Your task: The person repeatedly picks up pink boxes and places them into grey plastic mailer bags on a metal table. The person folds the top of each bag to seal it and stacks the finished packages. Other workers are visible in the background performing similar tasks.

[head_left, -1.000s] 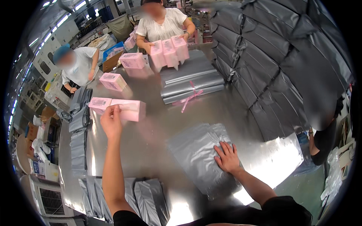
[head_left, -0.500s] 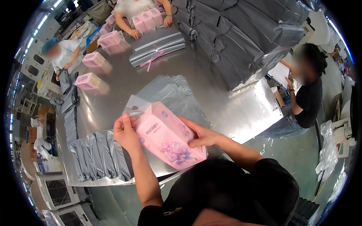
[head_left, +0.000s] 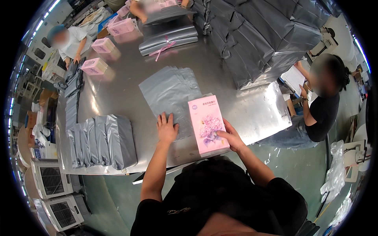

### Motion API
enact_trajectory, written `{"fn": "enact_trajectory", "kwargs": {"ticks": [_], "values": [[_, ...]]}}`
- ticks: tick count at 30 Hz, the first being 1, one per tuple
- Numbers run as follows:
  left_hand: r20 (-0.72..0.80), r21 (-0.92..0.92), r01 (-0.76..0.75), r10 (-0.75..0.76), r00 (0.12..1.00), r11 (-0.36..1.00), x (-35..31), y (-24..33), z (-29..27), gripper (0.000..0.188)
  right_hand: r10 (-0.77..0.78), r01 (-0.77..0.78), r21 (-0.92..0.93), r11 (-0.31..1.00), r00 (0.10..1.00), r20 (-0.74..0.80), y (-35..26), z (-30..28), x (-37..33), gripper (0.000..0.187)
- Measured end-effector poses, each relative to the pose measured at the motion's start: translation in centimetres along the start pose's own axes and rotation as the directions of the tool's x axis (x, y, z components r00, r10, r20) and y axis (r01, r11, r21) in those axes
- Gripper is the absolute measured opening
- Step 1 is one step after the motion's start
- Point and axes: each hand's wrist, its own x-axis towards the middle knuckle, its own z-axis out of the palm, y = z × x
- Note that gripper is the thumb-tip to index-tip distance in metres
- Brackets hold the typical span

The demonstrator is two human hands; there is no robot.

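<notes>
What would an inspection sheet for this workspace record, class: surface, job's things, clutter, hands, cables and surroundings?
Surface: shiny metal table, reflecting light.
Job's things: pink pack in the right hand; fanned grey plastic under the left hand.
Clutter: grey wrapped packs at near left; tall grey stack at far right.
Hands: left flat and spread; right gripping the pack's right side.
Cables: none clearly made out.
Surroundings: co-worker at right with a paper-topped board.

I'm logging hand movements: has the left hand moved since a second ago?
Yes: judged against the row of filled grey bags, the left hand came rightward and nearer the body, onto the flat grey bags.
</notes>
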Motion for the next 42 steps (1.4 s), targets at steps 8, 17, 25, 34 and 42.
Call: {"fn": "enact_trajectory", "kwargs": {"ticks": [8,17,25,34,42], "values": [[0.065,-0.07,-0.145,0.149,0.987,0.987,-0.2,-4.3,0.0,0.045,0.146,-0.042,-0.403,0.914,0.961,0.233,1.9,2.1,2.1,0.093],[-0.074,-0.064,-0.122,0.117,0.99,0.991,2.5,-4.1,-1.9,0.02,0.121,0.053,-0.398,0.916,0.908,0.4,3.7,1.8,2.6,0.1],[0.112,-0.696,0.246,-0.236,0.965,0.674,4.3,-8.2,0.4,0.008,0.02,0.229,-0.894,0.386,0.966,0.257,-2.1,3.0,5.2,0.056],[0.211,-0.755,0.295,-0.209,0.955,0.586,6.4,-8.2,-1.8,0.013,-0.259,0.462,-0.737,-0.494,0.73,0.632,-1.9,5.1,19.3,0.019],[-0.193,-0.606,-0.014,-0.13,0.973,0.796,4.6,-5.0,-3.4,0.01,-0.565,0.464,-0.846,-0.262,0.637,0.525,-0.4,3.6,17.5,0.011]]}}
